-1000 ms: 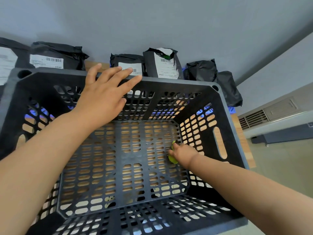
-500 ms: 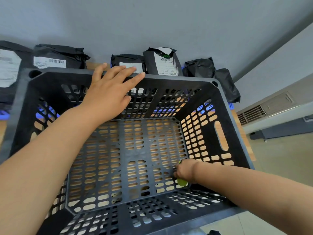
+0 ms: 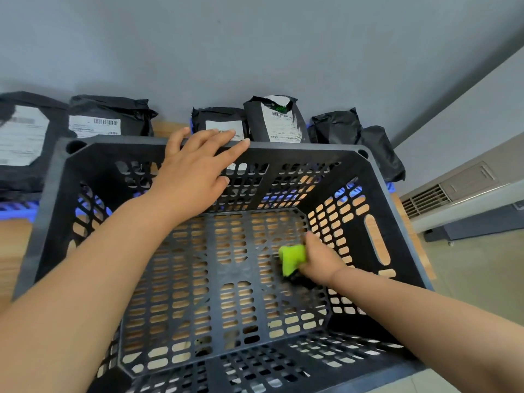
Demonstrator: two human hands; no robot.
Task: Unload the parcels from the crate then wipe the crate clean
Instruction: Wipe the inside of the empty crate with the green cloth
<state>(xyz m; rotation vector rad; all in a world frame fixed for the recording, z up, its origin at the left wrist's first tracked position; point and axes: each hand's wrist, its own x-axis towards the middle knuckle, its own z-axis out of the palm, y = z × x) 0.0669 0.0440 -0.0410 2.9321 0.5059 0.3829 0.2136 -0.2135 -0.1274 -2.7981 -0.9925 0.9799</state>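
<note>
A black perforated plastic crate (image 3: pixel 312 150) fills the view, and no parcel lies inside it. My left hand (image 3: pixel 192 168) lies with straight fingers on the crate's far rim. Down on the crate floor, my right hand (image 3: pixel 319 260) grips a bright green cloth (image 3: pixel 292 258) and presses it against the right part of the floor. Several black parcels with white labels (image 3: pixel 272 119) stand against the wall behind the crate.
The crate sits on a wooden table (image 3: pixel 14 251). A grey wall (image 3: pixel 255 52) rises right behind the parcels. A low white heater unit (image 3: pixel 465 191) stands on the floor at the right. Blue plastic (image 3: pixel 17 208) shows under the left parcels.
My right hand swept the green cloth back toward the near right corner, then forward and left onto the floor's right part. More of the cloth shows now. My left hand stays on the far rim.
</note>
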